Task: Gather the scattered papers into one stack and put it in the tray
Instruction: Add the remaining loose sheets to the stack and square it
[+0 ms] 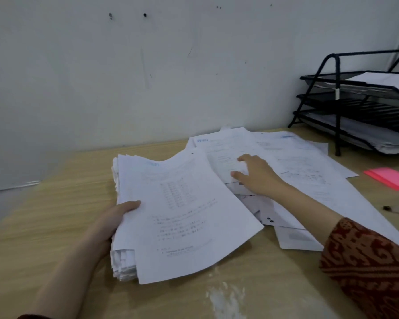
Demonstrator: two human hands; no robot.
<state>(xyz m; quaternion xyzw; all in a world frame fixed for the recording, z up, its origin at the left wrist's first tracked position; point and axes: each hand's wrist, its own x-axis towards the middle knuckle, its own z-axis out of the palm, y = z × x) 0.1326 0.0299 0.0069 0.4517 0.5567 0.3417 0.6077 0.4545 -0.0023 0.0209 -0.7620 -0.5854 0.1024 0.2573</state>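
Observation:
My left hand grips a thick stack of white printed papers by its left edge, thumb on top, with the stack tilted above the wooden table. My right hand lies on the scattered papers spread across the right half of the table, fingers apart and pressing on a sheet near the stack's far corner. A black three-tier wire tray stands at the far right against the wall, with papers lying in its tiers.
Pink sticky notes lie at the right edge of the table beyond the loose sheets. A dark pen-like object lies near them. A white wall runs close behind the table. A pale smear marks the table's front.

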